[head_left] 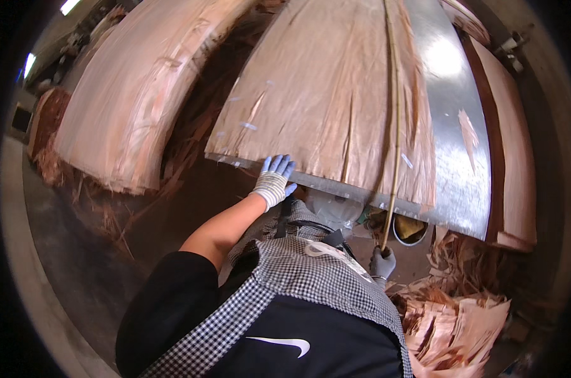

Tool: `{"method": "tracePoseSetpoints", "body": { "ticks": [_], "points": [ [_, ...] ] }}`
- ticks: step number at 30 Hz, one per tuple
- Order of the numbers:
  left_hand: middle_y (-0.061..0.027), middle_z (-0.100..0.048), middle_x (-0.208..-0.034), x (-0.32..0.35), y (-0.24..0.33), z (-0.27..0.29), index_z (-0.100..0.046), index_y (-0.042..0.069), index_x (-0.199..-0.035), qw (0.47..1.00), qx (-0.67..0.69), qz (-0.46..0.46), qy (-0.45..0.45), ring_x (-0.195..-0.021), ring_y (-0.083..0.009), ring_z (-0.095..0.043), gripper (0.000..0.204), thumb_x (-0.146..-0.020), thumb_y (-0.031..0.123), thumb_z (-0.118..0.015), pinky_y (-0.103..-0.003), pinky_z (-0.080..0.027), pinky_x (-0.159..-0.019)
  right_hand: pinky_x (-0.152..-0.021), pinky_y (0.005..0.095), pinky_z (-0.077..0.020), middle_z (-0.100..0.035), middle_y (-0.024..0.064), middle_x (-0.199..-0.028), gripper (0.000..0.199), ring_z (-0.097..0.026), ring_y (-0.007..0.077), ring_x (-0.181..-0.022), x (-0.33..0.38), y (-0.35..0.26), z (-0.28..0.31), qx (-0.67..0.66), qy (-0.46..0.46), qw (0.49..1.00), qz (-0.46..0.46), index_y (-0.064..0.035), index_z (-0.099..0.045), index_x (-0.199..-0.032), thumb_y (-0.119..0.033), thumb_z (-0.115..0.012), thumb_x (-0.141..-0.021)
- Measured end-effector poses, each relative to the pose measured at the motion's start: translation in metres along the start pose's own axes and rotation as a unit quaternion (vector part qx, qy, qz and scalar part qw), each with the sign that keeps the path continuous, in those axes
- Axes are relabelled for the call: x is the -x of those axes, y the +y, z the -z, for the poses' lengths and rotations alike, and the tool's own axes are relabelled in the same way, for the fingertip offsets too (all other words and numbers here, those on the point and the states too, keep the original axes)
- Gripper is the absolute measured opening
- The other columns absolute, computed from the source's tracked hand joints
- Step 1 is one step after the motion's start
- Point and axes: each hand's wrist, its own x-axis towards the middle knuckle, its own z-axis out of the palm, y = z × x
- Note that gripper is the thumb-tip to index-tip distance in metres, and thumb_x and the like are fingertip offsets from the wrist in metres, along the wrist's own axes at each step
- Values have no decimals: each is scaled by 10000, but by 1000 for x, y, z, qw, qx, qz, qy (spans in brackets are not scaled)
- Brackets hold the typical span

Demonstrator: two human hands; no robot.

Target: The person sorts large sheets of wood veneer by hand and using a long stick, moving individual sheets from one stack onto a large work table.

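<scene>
Your left striped-gloved hand (275, 179) lies open on the near edge of the broad brown wood-veneer sheet (317, 101); your right grey-gloved hand (382, 261) grips a thin tan pole (395, 120).

From head height — down over both hands (274, 183) (382, 262)

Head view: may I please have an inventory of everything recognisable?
Metal table: one, silver, centre and right
Wood sheet: one or more, tan, on table
Stick: one, yellowish, across sheet
Small strips: several, whitish, on sheet
Wood stacks: two or more, pinkish, beside table
Wood scraps: many, reddish, mostly lower right
Bucket: one, pale rim, below table edge
Lights: two, white, upper left
Apron: one, checked, lower centre
Shirt: one, black, lower centre
Left hand: one, gloved white-blue, on sheet edge
Right hand: one, gloved grey, gripping stick
</scene>
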Motion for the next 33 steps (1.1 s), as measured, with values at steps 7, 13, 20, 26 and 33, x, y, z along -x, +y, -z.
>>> {"method": "tracePoseSetpoints", "body": {
  "ticks": [7,13,20,26,33],
  "points": [
    [-153,-373,-1384,1,2,10,-449,59,-1286,999,31,19,6,-1293,-327,-303,619,-781,392,-581,-499,-168,-1073,-764,361,-490,-663,171,-926,379,-647,288,-855,-131,-66,29,250,69,958,125,19,-571,-1052,-188,-673,-750],
    [-122,-359,-1401,-6,-10,18,-433,85,-1311,999,28,39,-25,-1297,-297,-304,602,-825,430,-517,-511,-148,-1073,-801,435,-479,-600,267,-1005,498,-590,390,-958,-190,-134,18,408,143,900,53,21,-501,-1115,-259,-684,-747],
    [-169,-261,-1454,-9,-35,24,-336,53,-1371,988,-26,133,-70,-1347,-343,-215,703,-822,452,-521,-522,-97,-1085,-728,459,-488,-631,227,-882,317,-611,400,-855,-199,-104,-4,363,132,913,131,-29,-571,-958,-215,-685,-728],
    [-163,-234,-1469,4,-48,11,-301,72,-1397,984,-50,145,-91,-1354,-333,-204,732,-831,494,-496,-534,-79,-1086,-696,445,-488,-637,221,-842,250,-610,405,-809,-191,-98,-7,355,161,906,164,-24,-607,-890,-200,-667,-724],
    [-142,-235,-1470,-4,-54,2,-318,98,-1390,986,-48,140,-75,-1332,-344,-234,717,-817,475,-528,-539,-101,-1084,-709,462,-478,-635,228,-864,330,-602,420,-842,-195,-102,0,341,130,922,130,-38,-571,-973,-254,-655,-737]
  ]
}}
